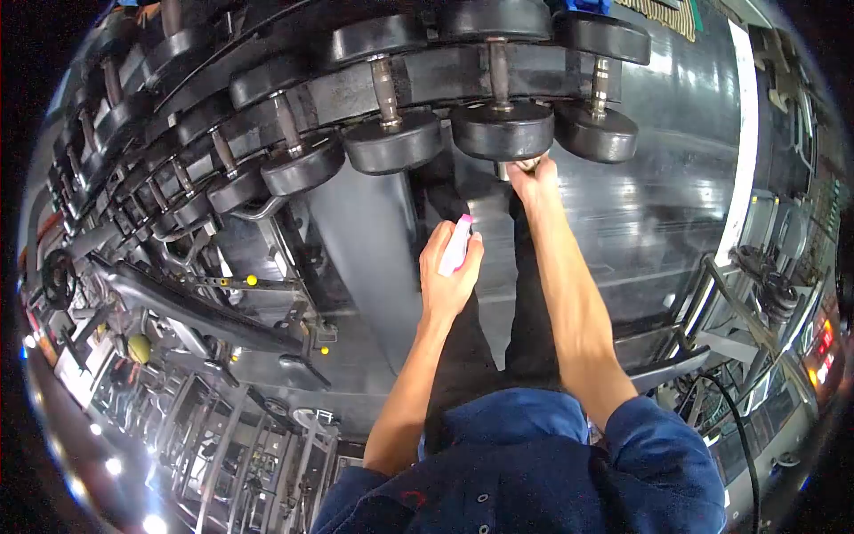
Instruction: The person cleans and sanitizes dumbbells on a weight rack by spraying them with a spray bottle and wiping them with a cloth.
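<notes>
My left hand [449,271] is closed around what looks like a spray bottle [455,247], its white top and pink tip pointing forward; anything below the top is hidden by the hand. Farther ahead, my right hand [535,181] reaches to the rack just below a black round-headed dumbbell [503,131]. Its fingers are bent and partly hidden by the dumbbell's front head. Something pale shows at the fingertips, too small to name. Right of that dumbbell lies another black dumbbell [596,131] with a shiny metal handle.
Several more dumbbells, such as this one [391,142], line the rack curving away to the left. A dark padded bench [196,311] stands at the left. Weight plates [778,298] hang on a machine at the right. Dark floor [667,178] with a white stripe [740,133] lies right of the rack.
</notes>
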`<action>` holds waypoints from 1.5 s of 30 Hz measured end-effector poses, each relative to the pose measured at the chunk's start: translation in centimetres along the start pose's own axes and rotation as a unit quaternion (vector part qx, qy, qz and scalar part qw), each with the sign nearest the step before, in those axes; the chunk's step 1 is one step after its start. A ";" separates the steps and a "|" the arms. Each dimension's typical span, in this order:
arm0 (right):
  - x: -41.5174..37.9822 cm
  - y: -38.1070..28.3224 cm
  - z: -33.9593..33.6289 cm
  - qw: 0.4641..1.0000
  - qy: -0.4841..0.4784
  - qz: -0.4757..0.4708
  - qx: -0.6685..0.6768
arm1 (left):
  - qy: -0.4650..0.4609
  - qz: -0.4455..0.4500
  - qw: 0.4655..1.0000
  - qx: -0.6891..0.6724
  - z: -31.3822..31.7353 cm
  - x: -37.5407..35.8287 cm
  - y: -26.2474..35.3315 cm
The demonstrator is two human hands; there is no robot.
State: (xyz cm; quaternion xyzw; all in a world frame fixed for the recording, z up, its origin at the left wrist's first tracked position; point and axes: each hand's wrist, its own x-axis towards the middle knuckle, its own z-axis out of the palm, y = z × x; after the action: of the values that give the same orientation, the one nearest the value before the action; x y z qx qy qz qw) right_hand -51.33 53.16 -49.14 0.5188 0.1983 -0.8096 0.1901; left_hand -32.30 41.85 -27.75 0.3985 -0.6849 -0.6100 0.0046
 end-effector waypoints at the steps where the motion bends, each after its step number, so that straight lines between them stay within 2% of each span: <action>1: -2.0 0.2 -0.4 1.000 0.003 -0.012 -0.005 | 0.000 -0.004 1.000 -0.003 0.0 -0.1 0.3; 3: -8.0 1.2 1.9 0.999 -0.030 -0.016 -0.015 | -0.002 -0.010 1.000 -0.008 0.1 0.0 1.1; 4: -8.8 1.4 0.2 1.000 -0.027 0.007 -0.004 | 0.002 -0.011 1.000 -0.012 0.3 0.2 1.1; 5: -11.4 2.4 0.9 0.998 -0.001 -0.012 -0.061 | 0.005 -0.013 1.000 -0.014 0.5 0.3 1.1; 7: -13.5 3.9 3.3 0.999 0.014 -0.023 -0.038 | 0.002 -0.013 1.000 -0.010 0.8 0.5 1.0; 8: -10.4 3.8 1.0 1.000 -0.016 0.000 -0.021 | -0.001 -0.009 1.000 -0.003 0.9 0.8 1.0; 9: -9.3 4.5 1.8 0.999 0.046 -0.004 -0.015 | -0.004 -0.006 1.000 0.005 0.9 1.0 1.0; 11: -7.6 6.1 1.8 0.993 0.085 -0.022 -0.083 | -0.002 -0.020 1.000 -0.003 0.8 1.3 0.7; 13: -4.0 7.2 0.4 0.996 0.059 0.059 -0.032 | 0.000 -0.025 1.000 -0.003 0.6 1.4 -0.1; 15: -1.8 8.2 -0.1 0.989 0.030 0.098 -0.108 | -0.004 -0.018 1.000 0.013 -0.2 1.4 -1.6; 16: -0.4 8.7 0.0 0.992 0.023 0.100 -0.077 | 0.012 0.000 1.000 0.019 -0.4 1.4 -2.2; 18: 1.3 9.7 1.1 0.994 0.010 0.105 -0.015 | 0.010 -0.032 0.999 0.034 -1.3 1.5 -2.8; 20: 1.2 10.0 1.5 0.995 0.030 0.091 0.010 | 0.011 -0.066 0.998 0.014 -2.0 1.3 -3.0; 22: 1.1 10.1 2.2 0.995 0.048 0.084 0.030 | 0.023 -0.055 0.998 0.033 -2.9 1.1 -2.8; 24: 0.8 9.1 1.9 0.991 0.020 0.097 0.087 | 0.038 -0.035 0.997 0.050 -3.7 1.2 -2.3; 26: -0.7 8.3 1.2 0.991 0.053 0.074 0.097 | 0.050 -0.018 0.996 0.070 -4.7 0.7 -1.8; 28: -2.2 6.3 0.0 0.989 -0.007 0.110 0.101 | 0.057 -0.018 0.996 0.066 -5.8 0.1 -1.1; 30: -6.9 5.0 1.2 0.996 0.066 0.048 0.037 | 0.064 -0.021 0.996 0.058 -6.4 -0.2 -0.5; 32: -9.3 2.0 -2.1 0.998 -0.041 0.041 0.012 | 0.073 -0.035 0.996 0.050 -7.1 -0.8 -0.7; 33: -12.5 1.1 -1.5 0.999 -0.039 0.017 -0.029 | 0.077 -0.034 0.995 0.049 -7.3 -1.1 -1.0; 37: -20.2 -5.4 -2.3 0.990 -0.096 0.037 -0.100 | 0.092 -0.039 0.994 0.040 -7.8 -3.5 -2.0; 39: -24.1 -8.5 -2.0 0.982 -0.079 0.043 -0.169 | 0.105 -0.017 0.993 0.053 -8.0 -5.2 -2.2; 42: -27.9 -12.6 -2.8 0.964 -0.095 0.058 -0.242 | 0.111 -0.012 0.993 0.048 -9.2 -8.7 0.0; 45: -32.7 -13.0 -1.4 0.929 -0.159 0.070 -0.327 | 0.105 0.006 0.992 0.063 -11.2 -12.0 3.6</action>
State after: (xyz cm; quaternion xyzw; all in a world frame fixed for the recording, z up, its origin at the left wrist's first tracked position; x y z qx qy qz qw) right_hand -44.24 68.26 -18.13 0.3048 0.3826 -0.7564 0.4343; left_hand -20.59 38.95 -16.09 0.4557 -0.7203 -0.5202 0.0548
